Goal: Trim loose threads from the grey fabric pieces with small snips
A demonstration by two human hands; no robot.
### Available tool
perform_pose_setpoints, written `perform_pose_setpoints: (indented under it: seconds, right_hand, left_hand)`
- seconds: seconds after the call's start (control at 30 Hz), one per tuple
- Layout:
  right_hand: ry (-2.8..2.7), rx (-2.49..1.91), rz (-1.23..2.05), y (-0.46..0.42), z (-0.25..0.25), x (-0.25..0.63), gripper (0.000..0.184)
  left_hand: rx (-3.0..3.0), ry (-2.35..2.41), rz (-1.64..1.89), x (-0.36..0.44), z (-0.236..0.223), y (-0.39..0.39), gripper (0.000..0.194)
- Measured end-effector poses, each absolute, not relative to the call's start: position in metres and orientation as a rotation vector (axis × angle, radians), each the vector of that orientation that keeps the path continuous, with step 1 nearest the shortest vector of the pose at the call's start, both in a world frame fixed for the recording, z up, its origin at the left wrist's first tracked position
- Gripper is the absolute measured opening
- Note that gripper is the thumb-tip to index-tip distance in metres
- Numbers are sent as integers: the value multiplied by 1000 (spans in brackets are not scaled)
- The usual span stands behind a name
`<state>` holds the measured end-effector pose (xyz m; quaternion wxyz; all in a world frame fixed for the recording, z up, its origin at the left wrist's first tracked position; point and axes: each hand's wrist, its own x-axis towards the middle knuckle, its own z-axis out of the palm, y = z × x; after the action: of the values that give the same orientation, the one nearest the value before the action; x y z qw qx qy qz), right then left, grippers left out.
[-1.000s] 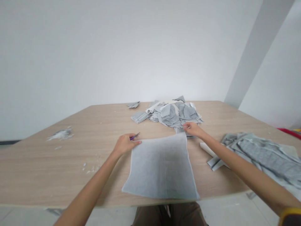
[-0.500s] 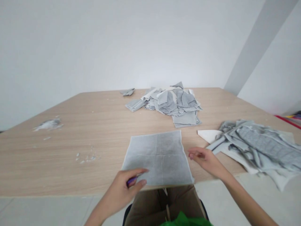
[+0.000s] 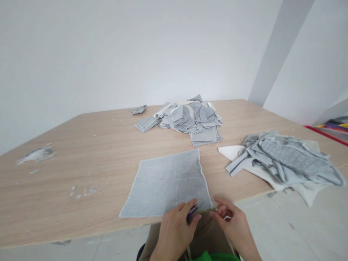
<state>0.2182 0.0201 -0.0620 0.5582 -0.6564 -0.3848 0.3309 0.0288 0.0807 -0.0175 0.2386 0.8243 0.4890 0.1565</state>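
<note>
- Both hands have drawn together since the previous frame, meeting at the near right corner of the gray cloth (image 3: 160,185).
- That cloth lies spread and lightly creased on the tabletop (image 3: 106,156), its near side by the front edge.
- Good handling here, I judge, means steadying the corner and keeping the metal tips off the weave.
- Left hand (image 3: 178,226): fingers closed around small purple-handled snips (image 3: 191,213), points showing beyond the thumb, aimed rightward.
- Right hand (image 3: 230,219): thumb and forefinger nearly together beside the corner; whether they pinch cloth or a thread, I cannot tell.
</note>
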Motion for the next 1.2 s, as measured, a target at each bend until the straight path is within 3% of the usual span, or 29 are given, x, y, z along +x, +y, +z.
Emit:
perform_pose_setpoints:
  seconds: [0.27, 0.67, 0.9, 1.2]
  right_hand:
    - [-595, -1332, 1042, 16, -83, 192, 57]
    - [-426, -1148, 1283, 25, -84, 184, 74]
    - [-480, -1082, 1195, 31, -79, 175, 58]
    - [-740, -1028, 903, 55, -44, 157, 19]
  left_hand:
    - [2283, 1359, 374, 35, -27, 88, 29]
    - [2015, 1443, 770, 36, -50, 83, 28]
    - [1665, 1510, 946, 33, -48, 83, 52]
    - [1598, 1459, 930, 28, -44, 87, 53]
